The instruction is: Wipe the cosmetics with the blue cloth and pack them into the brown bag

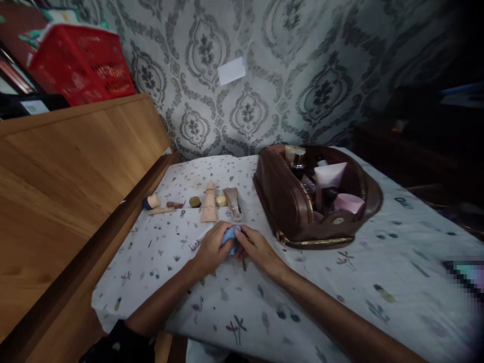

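Observation:
Over the front middle of the table, my left hand [213,247] and my right hand [257,248] meet, fingers closed around a small light-blue cloth-like piece [230,236]. Much of that piece is hidden by the fingers. A thin white tube [199,239] lies just beside my left hand. Beyond the hands lie a beige squeeze tube [209,204], a brown-grey tube with a shiny cap [233,202], a small round cream-coloured item [221,201] and a dark olive round item [194,202]. Right of my right hand stands an unzipped brown cosmetic bag [282,194].
Inside the bag are a pale pink tube [328,179], a pink jar [350,202] and a dark bottle [298,160]. At the table's left lie a navy-and-beige sponge [152,202], a thin stick [162,210] and a reddish-brown small tube [174,205]. A wooden panel [83,166] borders the left.

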A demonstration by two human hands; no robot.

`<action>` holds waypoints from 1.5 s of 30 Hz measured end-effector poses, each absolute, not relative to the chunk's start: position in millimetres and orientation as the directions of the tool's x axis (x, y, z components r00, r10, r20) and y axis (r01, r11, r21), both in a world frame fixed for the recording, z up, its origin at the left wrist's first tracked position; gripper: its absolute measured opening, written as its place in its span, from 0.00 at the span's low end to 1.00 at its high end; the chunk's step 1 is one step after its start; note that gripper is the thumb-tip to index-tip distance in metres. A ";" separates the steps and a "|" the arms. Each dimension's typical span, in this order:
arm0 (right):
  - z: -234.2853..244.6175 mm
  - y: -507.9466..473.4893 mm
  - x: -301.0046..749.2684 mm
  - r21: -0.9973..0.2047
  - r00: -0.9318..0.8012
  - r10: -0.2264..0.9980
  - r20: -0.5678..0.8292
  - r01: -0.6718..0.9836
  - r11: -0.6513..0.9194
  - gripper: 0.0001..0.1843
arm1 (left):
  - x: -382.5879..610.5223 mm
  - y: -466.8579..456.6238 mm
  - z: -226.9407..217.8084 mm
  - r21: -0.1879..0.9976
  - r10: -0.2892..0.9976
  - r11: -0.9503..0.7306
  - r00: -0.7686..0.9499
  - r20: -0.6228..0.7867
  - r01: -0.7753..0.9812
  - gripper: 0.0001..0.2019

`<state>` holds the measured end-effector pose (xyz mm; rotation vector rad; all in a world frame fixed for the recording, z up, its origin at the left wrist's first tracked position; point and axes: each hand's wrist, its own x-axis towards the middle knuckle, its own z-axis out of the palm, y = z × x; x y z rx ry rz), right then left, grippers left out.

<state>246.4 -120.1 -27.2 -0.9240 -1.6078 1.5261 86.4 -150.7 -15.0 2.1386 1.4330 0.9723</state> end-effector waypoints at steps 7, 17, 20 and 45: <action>-32.4 -114.9 241.8 -0.991 -0.302 0.953 -0.010 -0.127 -0.051 0.23 | 80.4 -140.2 -16.4 0.668 0.905 -0.424 0.261 0.336 0.611 0.09; -28.0 -116.8 240.8 -0.989 -0.168 0.986 0.004 -0.145 -0.021 0.25 | 67.0 -127.0 -1.2 0.534 0.877 -0.459 0.267 0.399 0.710 0.08; -30.7 -116.6 241.8 -0.994 -0.160 0.987 0.017 -0.109 0.000 0.27 | 39.7 -110.7 10.4 0.378 0.931 -0.193 0.047 0.362 0.906 0.10; -34.2 -118.8 243.7 -0.997 -0.213 0.977 0.023 -0.073 0.008 0.14 | -54.3 -68.9 -7.3 -0.024 0.909 0.380 -0.369 0.194 0.925 0.26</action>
